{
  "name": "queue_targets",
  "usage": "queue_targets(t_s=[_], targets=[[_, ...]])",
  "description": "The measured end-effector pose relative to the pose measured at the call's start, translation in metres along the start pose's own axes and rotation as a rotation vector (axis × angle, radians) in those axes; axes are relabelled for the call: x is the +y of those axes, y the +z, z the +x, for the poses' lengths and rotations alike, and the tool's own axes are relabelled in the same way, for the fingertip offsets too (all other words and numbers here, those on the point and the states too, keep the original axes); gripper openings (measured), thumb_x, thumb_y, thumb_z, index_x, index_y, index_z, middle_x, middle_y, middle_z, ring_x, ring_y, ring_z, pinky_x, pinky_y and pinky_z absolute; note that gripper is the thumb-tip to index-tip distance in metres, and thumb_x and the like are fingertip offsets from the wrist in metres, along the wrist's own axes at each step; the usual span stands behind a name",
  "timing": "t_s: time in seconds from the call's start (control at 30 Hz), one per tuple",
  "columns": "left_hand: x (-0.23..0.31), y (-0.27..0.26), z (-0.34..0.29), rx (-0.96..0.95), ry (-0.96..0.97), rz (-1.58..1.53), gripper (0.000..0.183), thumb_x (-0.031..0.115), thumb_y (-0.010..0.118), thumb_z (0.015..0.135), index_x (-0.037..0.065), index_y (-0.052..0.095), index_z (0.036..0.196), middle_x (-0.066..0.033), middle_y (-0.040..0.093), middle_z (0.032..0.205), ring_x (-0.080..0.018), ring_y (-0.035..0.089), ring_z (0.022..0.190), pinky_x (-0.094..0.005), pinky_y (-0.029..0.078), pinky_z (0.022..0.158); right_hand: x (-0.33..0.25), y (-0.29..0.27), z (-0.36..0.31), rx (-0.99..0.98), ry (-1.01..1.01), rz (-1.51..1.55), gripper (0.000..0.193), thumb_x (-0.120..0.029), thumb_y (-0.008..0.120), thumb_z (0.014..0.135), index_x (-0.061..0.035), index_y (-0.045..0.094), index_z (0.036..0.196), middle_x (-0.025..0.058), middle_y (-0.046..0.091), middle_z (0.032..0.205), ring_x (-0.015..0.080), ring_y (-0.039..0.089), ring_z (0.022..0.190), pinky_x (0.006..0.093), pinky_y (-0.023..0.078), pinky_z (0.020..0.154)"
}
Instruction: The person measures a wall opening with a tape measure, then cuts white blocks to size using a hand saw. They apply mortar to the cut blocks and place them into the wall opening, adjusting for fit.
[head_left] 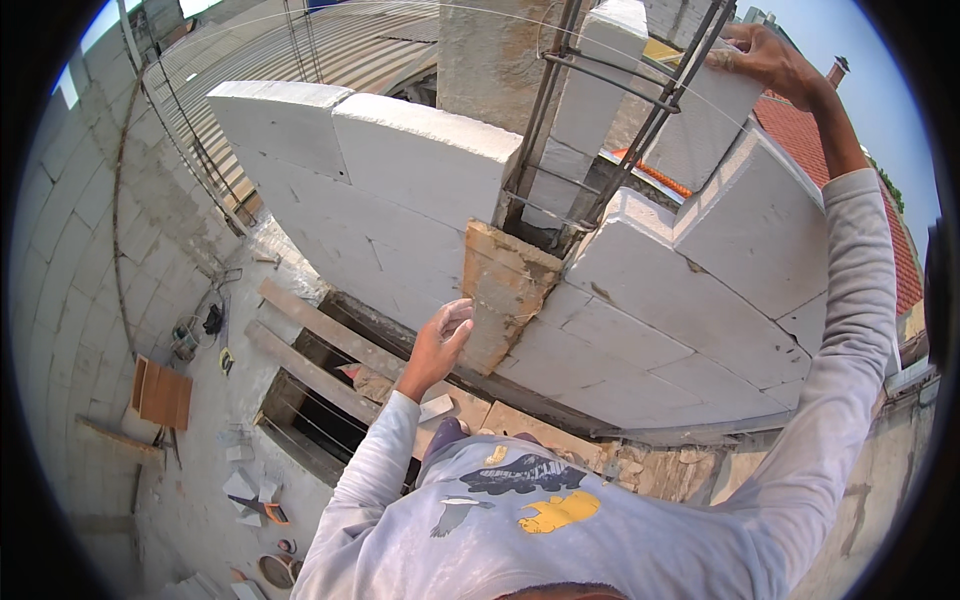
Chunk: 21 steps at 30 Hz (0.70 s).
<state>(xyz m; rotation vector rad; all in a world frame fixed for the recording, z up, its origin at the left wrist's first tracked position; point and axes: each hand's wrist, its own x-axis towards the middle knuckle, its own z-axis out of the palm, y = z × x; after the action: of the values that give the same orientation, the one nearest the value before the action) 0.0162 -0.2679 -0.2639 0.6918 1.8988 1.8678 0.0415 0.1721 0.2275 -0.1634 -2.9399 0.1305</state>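
Observation:
My right hand (775, 68) is raised at the upper right, its fingers curled over the top edge of a pale building block (708, 125) behind the steel bars. My left hand (440, 345) hangs in front of the wall with loosely bent fingers apart and nothing in them. Just beyond it is a mortar-stained board (503, 290) covering the lower part of a gap between two wall sections. A cage of rebar (655, 110) rises from that gap. White blocks form the left wall section (400, 200) and the stepped right section (680, 290).
Planks (325, 330) span dark floor openings (325, 415) below on the left. A brown wooden box (160, 393), block offcuts (240, 488), an orange-handled tool (272, 512) and a bucket (275, 570) are on the floor. A thin string (330, 8) crosses above the wall. A corrugated roof (330, 50) lies beyond.

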Motion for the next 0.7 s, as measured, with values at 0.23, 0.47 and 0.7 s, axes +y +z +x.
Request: queue_targets(t_s=[0.23, 0.47, 0.7], targets=[[0.008, -0.001, -0.003, 0.017, -0.014, 0.001, 0.045, 0.017, 0.062, 0.104, -0.001, 0.055, 0.145, -0.0185, 0.066, 0.136, -0.0238, 0.065, 0.124, -0.0348, 0.050, 0.108, -0.027, 0.019, -0.016, -0.045, -0.034, -0.090, 0.085, -0.063, 0.076, 0.082, 0.0019, 0.066, 0.136, 0.0234, 0.067, 0.125, 0.0357, 0.069, 0.114, 0.0437, 0.057, 0.098], [0.010, 0.028, -0.007, -0.015, 0.020, -0.017, 0.045, 0.019, 0.064, 0.104, -0.002, 0.056, 0.144, -0.0199, 0.067, 0.135, -0.0256, 0.066, 0.124, -0.0365, 0.051, 0.107, -0.021, 0.035, -0.021, -0.018, -0.068, -0.246, 0.075, -0.053, 0.074, 0.086, -0.0016, 0.065, 0.140, 0.0222, 0.073, 0.124, 0.0346, 0.071, 0.111, 0.0411, 0.054, 0.100], [0.065, 0.061, 0.024, -0.024, 0.277, 0.091, 0.040, 0.022, 0.065, 0.103, 0.004, 0.063, 0.138, -0.0172, 0.070, 0.130, -0.0293, 0.069, 0.118, -0.0386, 0.053, 0.103, -0.037, 0.035, -0.033, -0.049, 0.006, -0.238, 0.072, -0.052, 0.076, 0.084, -0.0097, 0.066, 0.141, 0.0164, 0.073, 0.128, 0.0315, 0.070, 0.114, 0.0406, 0.052, 0.101]])
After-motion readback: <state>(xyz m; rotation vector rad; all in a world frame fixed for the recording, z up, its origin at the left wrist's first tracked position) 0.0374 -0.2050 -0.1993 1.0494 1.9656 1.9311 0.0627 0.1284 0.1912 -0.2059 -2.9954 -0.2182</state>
